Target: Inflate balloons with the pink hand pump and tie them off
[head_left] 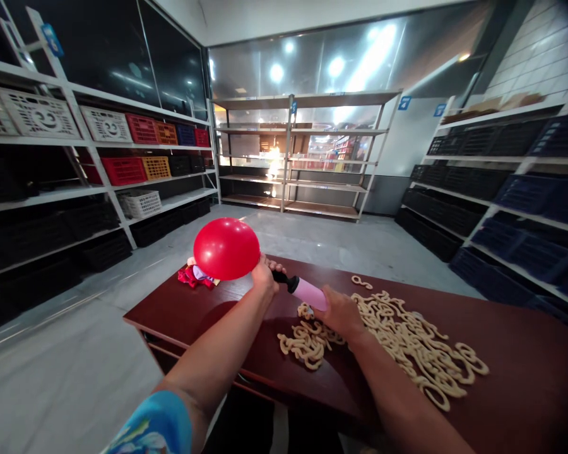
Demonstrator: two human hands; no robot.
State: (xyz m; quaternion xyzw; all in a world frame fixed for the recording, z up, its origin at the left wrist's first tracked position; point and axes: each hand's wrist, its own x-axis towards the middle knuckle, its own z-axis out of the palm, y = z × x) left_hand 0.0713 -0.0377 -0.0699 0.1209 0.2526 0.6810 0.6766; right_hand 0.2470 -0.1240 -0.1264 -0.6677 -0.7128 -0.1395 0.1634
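A round, inflated red balloon hangs over the table's left end, its neck end at my left hand. My left fingers are closed around that end, where the black nozzle part of the pump meets it. The pink balloon pump slants down to the right, and my right hand is wrapped around its lower end. Under the balloon lies a small pile of limp balloons in red, purple and pale colours. Beige curled, rope-like pieces lie beneath and beside my right hand.
The dark red-brown table stands before me. A larger heap of the beige curled pieces covers its right part. Shelves with coloured crates line the left wall, dark crates the right, and a metal rack stands at the back.
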